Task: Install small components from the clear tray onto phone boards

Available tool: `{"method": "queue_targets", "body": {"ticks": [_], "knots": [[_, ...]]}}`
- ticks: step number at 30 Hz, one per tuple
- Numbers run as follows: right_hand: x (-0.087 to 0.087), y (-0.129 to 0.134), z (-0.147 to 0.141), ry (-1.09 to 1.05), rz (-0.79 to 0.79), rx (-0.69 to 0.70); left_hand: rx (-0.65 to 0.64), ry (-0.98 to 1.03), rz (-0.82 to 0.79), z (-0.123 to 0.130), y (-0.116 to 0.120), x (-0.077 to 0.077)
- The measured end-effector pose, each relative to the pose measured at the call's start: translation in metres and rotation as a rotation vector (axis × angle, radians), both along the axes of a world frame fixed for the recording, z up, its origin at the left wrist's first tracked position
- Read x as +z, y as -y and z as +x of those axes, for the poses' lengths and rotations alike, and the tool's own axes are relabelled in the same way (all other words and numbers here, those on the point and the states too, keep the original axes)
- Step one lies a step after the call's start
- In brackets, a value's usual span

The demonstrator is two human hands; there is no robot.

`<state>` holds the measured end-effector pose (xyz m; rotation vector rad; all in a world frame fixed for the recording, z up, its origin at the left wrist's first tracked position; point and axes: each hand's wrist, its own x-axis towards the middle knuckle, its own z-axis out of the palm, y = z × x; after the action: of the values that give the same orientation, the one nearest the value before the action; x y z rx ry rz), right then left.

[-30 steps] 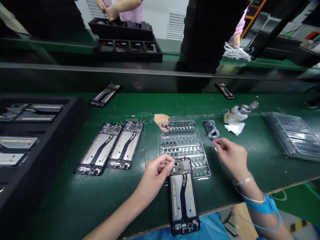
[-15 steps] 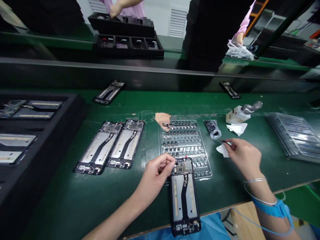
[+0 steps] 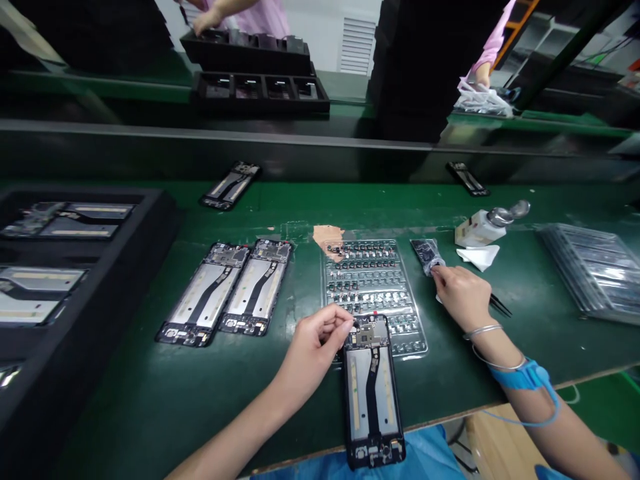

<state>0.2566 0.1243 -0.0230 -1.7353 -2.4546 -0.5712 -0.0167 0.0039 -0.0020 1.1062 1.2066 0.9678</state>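
Note:
A phone body without its back cover (image 3: 374, 393) lies at the table's front edge, its lower end over the edge. Circuit boards and a black ribbon cable show inside. At its upper left corner my left hand (image 3: 323, 337) is closed in a pinch; whatever is between the fingertips is too small to make out. My right hand (image 3: 463, 293) is closed around black tweezers (image 3: 500, 305), whose tips point right, away from the fingertips. Those fingertips touch the near end of a small clear bag with dark contents (image 3: 425, 253). Behind the phone lies a clear tray (image 3: 415, 333) of small parts.
Two more opened phones (image 3: 205, 293) lie to the left, beside a black foam tray (image 3: 145, 267). A pump bottle (image 3: 483, 228), a white wipe (image 3: 479, 256) and stacked clear trays (image 3: 595, 273) are at right. Beyond the ledge, a co-worker's hand (image 3: 207, 23) is at a black box.
My right hand has moved left to the small bag, and the tweezers have swung from pointing forward-left to pointing right. My left hand stays at the phone's corner.

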Motion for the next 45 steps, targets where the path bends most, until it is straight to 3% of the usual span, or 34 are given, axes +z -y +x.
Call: {"method": "queue_targets", "body": {"ticks": [7, 11, 13, 15, 19, 25, 33, 37, 40, 45], "knots": [[-0.001, -0.004, 0.003, -0.004, 0.063, -0.014, -0.005, 0.078, -0.042, 0.001, -0.001, 0.000], [0.013, 0.022, -0.012, -0.231, 0.177, 0.083, 0.003, 0.146, -0.069, 0.002, -0.003, -0.001], [0.023, 0.043, -0.030, -0.459, 0.091, 0.193, 0.001, 0.165, -0.078, 0.002, -0.003, -0.001], [0.031, 0.064, -0.054, -0.676, -0.097, 0.331, 0.002, 0.179, -0.082, 0.002, -0.003, 0.000], [0.036, 0.086, -0.091, -0.885, -0.306, 0.585, 0.004, 0.195, -0.083, 0.002, -0.003, 0.001], [0.031, 0.087, -0.098, -0.837, -0.275, 0.711, 0.008, 0.199, -0.073, 0.002, -0.001, 0.003], [0.028, 0.086, -0.091, -0.516, -0.034, 0.855, 0.004, 0.350, -0.150, -0.001, -0.002, 0.001], [0.027, 0.086, -0.090, -0.654, -0.060, 0.809, 0.004, 0.368, -0.137, -0.002, -0.002, 0.001], [0.026, 0.085, -0.086, -0.794, -0.123, 0.578, 0.018, 0.343, -0.119, -0.001, -0.002, 0.004], [0.019, 0.086, -0.079, -0.617, -0.227, 0.289, 0.024, 0.320, -0.124, -0.001, -0.002, 0.006]]}}
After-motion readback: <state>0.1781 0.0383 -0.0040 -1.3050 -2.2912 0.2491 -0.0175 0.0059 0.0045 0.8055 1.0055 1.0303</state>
